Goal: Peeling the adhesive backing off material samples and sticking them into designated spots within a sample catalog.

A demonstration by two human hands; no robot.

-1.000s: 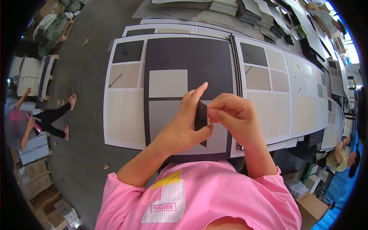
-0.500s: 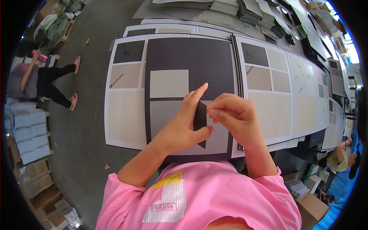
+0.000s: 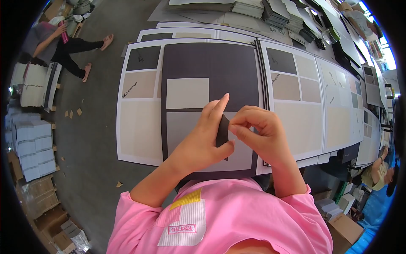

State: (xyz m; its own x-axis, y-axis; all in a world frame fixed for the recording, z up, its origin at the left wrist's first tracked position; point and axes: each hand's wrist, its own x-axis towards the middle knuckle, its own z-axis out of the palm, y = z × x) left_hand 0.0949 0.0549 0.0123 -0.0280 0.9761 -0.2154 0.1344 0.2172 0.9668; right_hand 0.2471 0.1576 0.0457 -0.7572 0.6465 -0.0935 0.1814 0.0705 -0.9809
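Observation:
A thin dark grey card [image 3: 222, 132] is in my left hand [image 3: 198, 136], held on edge between the thumb and the fingers. My right hand [image 3: 259, 129] pinches at the card's right edge with thumb and forefinger; anything finer between those fingertips is too small to make out. Both hands are over a dark sample board [image 3: 190, 59]. A beige swatch [image 3: 187, 93] and a larger grey swatch [image 3: 181, 129] show on that board, the grey one partly hidden by my hands and forearms.
White boards with swatches lie at left [image 3: 137, 129] and right [image 3: 296, 125], black binding [image 3: 263, 76] near the middle. Stacks of sheets [image 3: 249, 7] and a glass jar [image 3: 330, 36] stand at the back. A person [image 3: 46, 40] walks at left; pallets of white stacks [image 3: 34, 144] line that side.
My left hand keeps hold of the dark card, whose lower tip now shows less. My right hand has shifted slightly. At left the person has walked farther up the aisle.

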